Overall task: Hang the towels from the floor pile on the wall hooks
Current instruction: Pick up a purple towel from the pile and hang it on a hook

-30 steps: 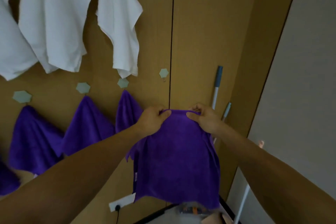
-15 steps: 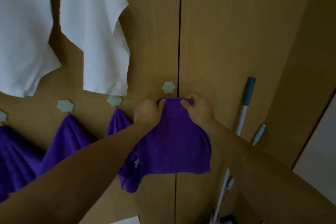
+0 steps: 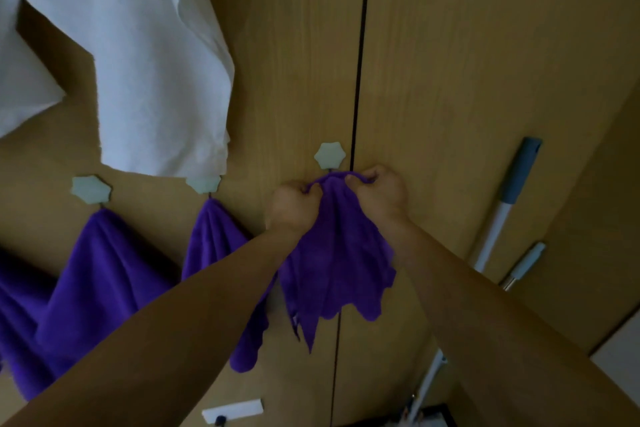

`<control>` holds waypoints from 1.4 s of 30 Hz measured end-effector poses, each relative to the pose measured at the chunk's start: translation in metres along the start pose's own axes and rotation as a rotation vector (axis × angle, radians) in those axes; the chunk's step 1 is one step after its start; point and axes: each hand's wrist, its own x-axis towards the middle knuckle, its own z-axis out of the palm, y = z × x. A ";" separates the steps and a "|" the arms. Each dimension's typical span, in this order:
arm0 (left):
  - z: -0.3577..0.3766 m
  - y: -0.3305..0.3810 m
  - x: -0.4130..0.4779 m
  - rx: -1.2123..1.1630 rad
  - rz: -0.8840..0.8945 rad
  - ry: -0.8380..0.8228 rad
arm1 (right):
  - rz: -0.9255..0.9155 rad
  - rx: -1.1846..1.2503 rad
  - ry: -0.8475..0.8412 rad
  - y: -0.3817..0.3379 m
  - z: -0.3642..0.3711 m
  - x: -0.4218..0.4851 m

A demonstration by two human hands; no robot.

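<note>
Fluffy cloth towel (image 3: pixel 332 260); matt wood-grain wall (image 3: pixel 450 62).

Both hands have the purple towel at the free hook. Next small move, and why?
Probably lift the towel by its top edge onto the hook, then let go. The left hand and right hand pinch it just under the hook; it doesn't look caught yet.

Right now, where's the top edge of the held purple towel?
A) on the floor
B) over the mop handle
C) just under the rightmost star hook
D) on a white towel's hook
C: the left hand and right hand pinch the purple towel by its bunched top edge, just below the star hook.
</note>
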 end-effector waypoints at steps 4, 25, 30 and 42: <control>-0.004 0.003 -0.001 -0.441 -0.414 -0.312 | 0.140 0.045 -0.149 0.001 -0.002 0.000; -0.003 -0.013 -0.029 0.458 0.615 -0.011 | -0.373 -0.148 -0.235 0.018 0.012 -0.037; -0.002 -0.005 -0.019 0.254 0.313 -0.215 | -0.278 -0.095 -0.310 0.022 0.008 -0.033; 0.003 -0.018 -0.025 0.103 0.111 -0.293 | -0.063 -0.125 -0.353 0.027 0.010 -0.031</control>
